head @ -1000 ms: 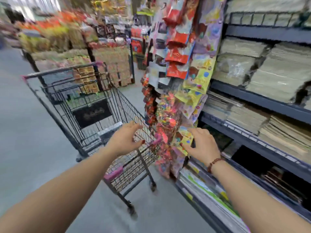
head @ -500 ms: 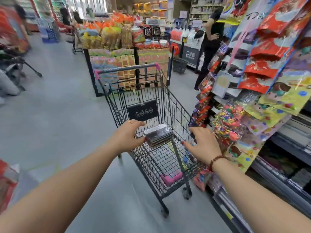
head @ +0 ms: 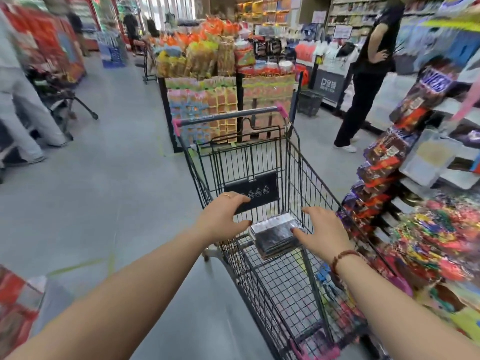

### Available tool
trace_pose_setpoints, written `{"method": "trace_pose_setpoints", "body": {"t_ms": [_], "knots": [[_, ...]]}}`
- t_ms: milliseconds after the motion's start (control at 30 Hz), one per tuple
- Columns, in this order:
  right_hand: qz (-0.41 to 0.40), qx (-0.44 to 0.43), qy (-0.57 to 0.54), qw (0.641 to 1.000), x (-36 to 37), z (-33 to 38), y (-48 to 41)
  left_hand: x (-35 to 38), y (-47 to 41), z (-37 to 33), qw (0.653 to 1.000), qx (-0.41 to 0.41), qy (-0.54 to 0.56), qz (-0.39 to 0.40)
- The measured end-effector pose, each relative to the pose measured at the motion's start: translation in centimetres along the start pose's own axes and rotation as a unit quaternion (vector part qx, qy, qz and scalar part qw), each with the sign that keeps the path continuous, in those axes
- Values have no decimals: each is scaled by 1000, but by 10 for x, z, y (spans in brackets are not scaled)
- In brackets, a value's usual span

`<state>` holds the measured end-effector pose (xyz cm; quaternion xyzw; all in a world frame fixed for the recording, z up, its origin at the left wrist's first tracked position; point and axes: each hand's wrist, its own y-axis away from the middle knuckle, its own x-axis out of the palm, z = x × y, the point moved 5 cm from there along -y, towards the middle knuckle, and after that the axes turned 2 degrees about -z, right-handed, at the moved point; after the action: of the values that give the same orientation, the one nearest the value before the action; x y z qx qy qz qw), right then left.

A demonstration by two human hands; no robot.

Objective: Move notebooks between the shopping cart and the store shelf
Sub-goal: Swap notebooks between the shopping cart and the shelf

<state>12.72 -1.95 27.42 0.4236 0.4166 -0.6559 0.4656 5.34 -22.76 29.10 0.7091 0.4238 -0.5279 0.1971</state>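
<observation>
A black wire shopping cart point(head: 294, 162) with a pink-tipped handle stands in the aisle in front of me. A stack of dark notebooks in shiny wrap point(head: 274, 236) lies on the cart's floor. My left hand point(head: 223, 216) hovers over the cart's left rim, just left of the stack, fingers spread and loosely curved, holding nothing. My right hand point(head: 324, 232) reaches in from the right, with a bead bracelet on its wrist. Its thumb is at the stack's right edge, and its fingers are relaxed. The notebook shelf is out of view.
Strips of hanging snack and candy packets point(head: 381, 178) crowd the right side next to the cart. A snack display stand point(head: 223, 84) is beyond the cart. A person in black point(head: 368, 74) stands at the back right; another person's legs point(head: 23, 110) are at the left.
The view has swung left, from the notebook shelf to the cart. Both hands have moved over the basket and closed in on either side of the notebook stack.
</observation>
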Motion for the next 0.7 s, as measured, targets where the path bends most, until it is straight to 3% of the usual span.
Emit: {"method": "trace_pose_setpoints", "body": {"t_ms": [267,700], "knots": [[13,43,0,999,39,18,-72,6,-73,53,998,49,17,27],[0,190,5,982,80,28,-144,47,-200,133,979,147,23,136]]}}
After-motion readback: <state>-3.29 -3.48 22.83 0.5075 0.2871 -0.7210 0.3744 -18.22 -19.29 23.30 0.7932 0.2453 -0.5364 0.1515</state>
